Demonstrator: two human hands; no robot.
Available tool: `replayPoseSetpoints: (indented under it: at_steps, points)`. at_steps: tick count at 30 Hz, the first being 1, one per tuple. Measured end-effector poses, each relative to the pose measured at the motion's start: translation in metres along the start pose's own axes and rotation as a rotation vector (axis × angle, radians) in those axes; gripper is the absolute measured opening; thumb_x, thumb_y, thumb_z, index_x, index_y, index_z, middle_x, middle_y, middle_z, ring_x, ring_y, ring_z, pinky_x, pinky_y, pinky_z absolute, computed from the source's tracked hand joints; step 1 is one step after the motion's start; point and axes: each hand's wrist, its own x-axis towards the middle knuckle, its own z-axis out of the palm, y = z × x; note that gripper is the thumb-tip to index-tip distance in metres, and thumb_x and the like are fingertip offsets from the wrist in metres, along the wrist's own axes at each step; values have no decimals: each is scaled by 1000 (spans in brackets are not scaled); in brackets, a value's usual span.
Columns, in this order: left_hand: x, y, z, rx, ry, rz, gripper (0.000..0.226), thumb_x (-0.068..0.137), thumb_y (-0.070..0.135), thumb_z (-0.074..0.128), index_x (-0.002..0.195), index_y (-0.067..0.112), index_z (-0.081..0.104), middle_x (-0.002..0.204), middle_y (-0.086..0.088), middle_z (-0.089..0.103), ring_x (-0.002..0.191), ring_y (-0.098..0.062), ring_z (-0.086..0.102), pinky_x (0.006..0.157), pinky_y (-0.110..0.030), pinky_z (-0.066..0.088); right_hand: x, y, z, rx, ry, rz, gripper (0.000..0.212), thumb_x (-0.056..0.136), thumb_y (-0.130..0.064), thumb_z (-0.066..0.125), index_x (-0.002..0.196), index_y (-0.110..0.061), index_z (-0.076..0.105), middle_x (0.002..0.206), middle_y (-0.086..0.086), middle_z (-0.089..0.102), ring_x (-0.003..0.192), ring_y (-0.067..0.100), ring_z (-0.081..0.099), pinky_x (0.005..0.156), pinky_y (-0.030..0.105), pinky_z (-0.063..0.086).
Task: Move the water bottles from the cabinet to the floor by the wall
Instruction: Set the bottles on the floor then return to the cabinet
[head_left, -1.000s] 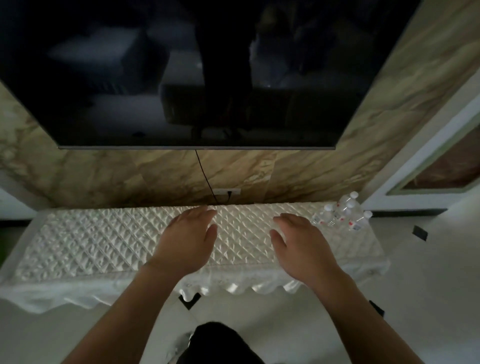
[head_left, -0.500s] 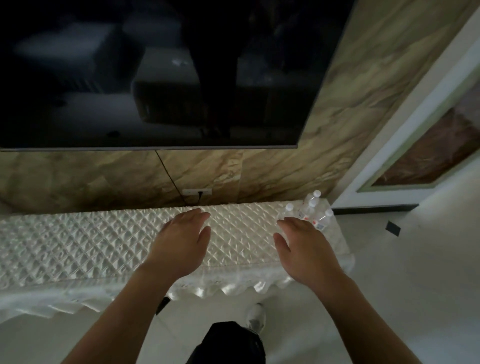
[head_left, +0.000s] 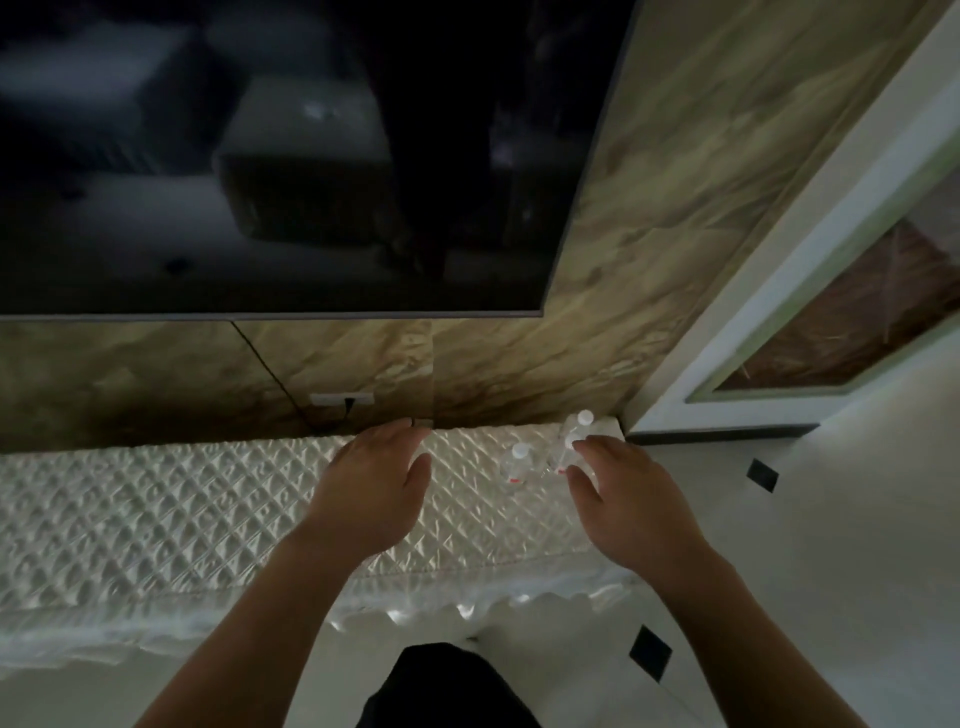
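Several small clear water bottles (head_left: 519, 462) with white caps and red label marks stand at the right end of the cabinet (head_left: 156, 519), which is draped in a white quilted cover. My right hand (head_left: 623, 493) hovers over them, fingers apart, hiding part of the group; whether it touches a bottle is unclear. My left hand (head_left: 374, 483) is held flat and open above the cabinet's middle, holding nothing.
A large dark TV (head_left: 285, 156) hangs on the marble wall above the cabinet. A socket (head_left: 341, 399) with a cable sits under it. A white door frame (head_left: 779, 312) is at the right. The pale tiled floor (head_left: 831, 571) has small dark squares.
The view has shifted right along the cabinet. My right hand has reached forward over the bottles, which were beyond its fingertips before. My left hand keeps its open pose.
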Motion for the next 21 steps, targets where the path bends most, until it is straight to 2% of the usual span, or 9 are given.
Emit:
replayPoseSetpoints:
  at_steps: [6, 13, 16, 18, 21]
  points:
    - [43, 36, 4, 13, -19, 14, 54, 96, 43, 29, 144, 23, 45, 149, 0, 45, 138, -19, 40, 113, -37, 32, 22, 46, -19, 18, 2, 31, 40, 99, -36, 43, 132, -17, 54, 130, 1, 60, 117, 18, 54, 98, 34, 44]
    - [66, 84, 16, 26, 7, -31, 49, 99, 39, 34, 144, 22, 45, 147, 0, 47, 135, -20, 42, 112, -38, 33, 43, 104, -33, 12, 5, 15, 42, 99, -41, 40, 136, -22, 50, 131, -3, 59, 118, 14, 53, 96, 30, 42]
    - [68, 108, 24, 32, 28, -65, 58, 92, 44, 28, 143, 22, 46, 146, 1, 49, 135, -19, 44, 111, -38, 35, 53, 133, -37, 15, -4, -30, 36, 98, -42, 39, 126, -25, 54, 119, -5, 61, 106, 13, 55, 88, 30, 46]
    - [68, 127, 31, 28, 49, -110, 55, 94, 44, 30, 142, 22, 47, 146, 2, 49, 134, -18, 45, 109, -38, 37, 59, 151, -43, 18, -20, -77, 33, 97, -41, 40, 120, -23, 56, 114, -4, 62, 103, 16, 55, 85, 33, 47]
    - [68, 157, 42, 20, 94, -151, 48, 98, 41, 34, 140, 22, 49, 143, 3, 52, 132, -17, 47, 106, -36, 38, 64, 176, -51, 40, -46, -129, 33, 98, -40, 40, 121, -22, 56, 117, -3, 61, 106, 17, 55, 89, 34, 46]
